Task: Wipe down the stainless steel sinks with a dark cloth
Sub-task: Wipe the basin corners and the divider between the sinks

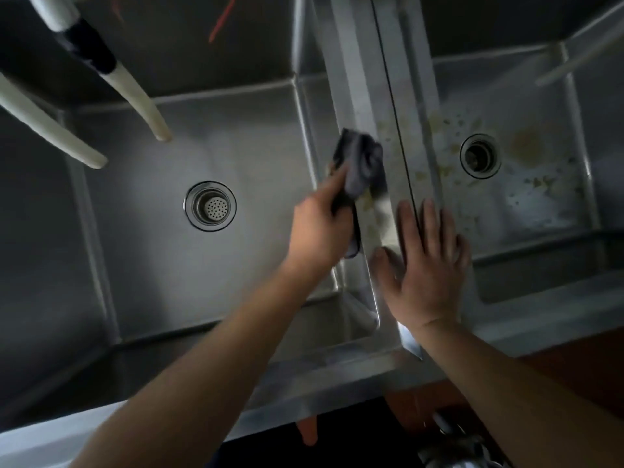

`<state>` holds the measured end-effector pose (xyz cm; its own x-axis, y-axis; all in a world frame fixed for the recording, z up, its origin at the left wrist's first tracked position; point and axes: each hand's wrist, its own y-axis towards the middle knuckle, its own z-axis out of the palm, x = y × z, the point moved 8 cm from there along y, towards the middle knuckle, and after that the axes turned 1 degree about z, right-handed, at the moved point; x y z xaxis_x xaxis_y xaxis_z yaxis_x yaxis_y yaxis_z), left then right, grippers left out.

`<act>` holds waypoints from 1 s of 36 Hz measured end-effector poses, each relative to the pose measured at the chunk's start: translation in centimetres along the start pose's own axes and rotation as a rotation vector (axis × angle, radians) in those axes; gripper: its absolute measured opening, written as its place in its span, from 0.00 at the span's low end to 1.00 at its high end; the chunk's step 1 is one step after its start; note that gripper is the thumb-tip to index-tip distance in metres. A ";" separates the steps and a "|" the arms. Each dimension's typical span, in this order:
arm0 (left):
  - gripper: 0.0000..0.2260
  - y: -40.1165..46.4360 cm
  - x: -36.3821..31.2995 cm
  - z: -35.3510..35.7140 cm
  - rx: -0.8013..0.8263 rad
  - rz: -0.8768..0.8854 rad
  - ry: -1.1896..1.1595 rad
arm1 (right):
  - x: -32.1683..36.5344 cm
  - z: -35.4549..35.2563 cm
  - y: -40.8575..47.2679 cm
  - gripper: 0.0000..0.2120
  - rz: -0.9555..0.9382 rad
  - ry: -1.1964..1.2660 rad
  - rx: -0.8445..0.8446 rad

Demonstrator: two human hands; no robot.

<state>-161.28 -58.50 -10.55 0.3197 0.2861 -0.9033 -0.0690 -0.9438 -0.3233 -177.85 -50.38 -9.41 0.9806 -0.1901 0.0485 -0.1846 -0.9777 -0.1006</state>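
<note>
Two stainless steel sinks stand side by side. The left sink [162, 271] has a strainer drain [210, 205]. The right sink [547, 211] is spotted with yellowish residue around its drain [480, 156]. Between them runs a steel divider ledge [374, 96] with a seam and some yellow stains. My left hand [320, 228] grips a bunched dark cloth [359, 167] against the ledge's left edge. My right hand [426, 265] lies flat on the ledge, fingers straight, just right of the cloth.
Two pale hoses [141, 103] hang over the left sink from the upper left, one with a black band. A thin rod [574, 59] crosses the right sink's upper right. The steel front rim [337, 376] runs below my arms; reddish floor shows under it.
</note>
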 end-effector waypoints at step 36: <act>0.33 -2.0 -0.6 2.8 0.392 0.164 0.572 | 0.2 -0.7 -0.4 0.31 -0.011 0.026 -0.034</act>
<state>-163.97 -56.35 -10.12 0.7146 -0.0882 -0.6940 -0.4595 -0.8072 -0.3706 -177.67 -50.09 -8.68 0.9805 -0.1816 0.0753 -0.1768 -0.9820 -0.0661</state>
